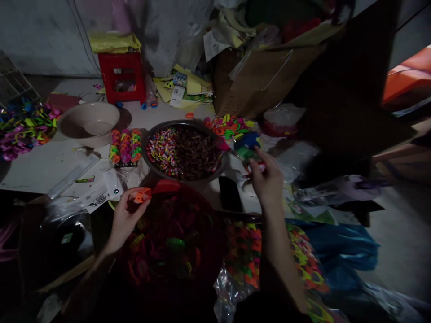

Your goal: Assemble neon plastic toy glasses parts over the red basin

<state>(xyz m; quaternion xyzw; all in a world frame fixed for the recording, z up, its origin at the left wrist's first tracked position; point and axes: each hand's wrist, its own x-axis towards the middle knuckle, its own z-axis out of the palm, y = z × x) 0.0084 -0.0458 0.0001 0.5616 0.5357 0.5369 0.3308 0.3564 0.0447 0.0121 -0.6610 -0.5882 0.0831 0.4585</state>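
My left hand (pixel 129 210) pinches a small orange plastic piece (pixel 142 195) above the left rim of a red tub (pixel 168 185). Inside the tub, in shadow, lie plastic pieces in several colours, among them a green band-like one (pixel 175 243). To the right, my right hand (pixel 268 178) is curled beside a blue and green object (pixel 247 142). Something small, red and white, shows at its fingertips, too blurred to name. Between the hands stands a metal bowl (pixel 145 152) with small colourful bits on one side and dark brown pieces on the other.
A black phone (pixel 230 194) lies by the bowl. Behind are bright loose pieces (pixel 229 127), a cardboard box (pixel 259 80) and a red stool (pixel 123 76). On the left are a beige basin (pixel 89 110), rows of coloured pieces (pixel 125 146) and a colourful pile (pixel 27 130).
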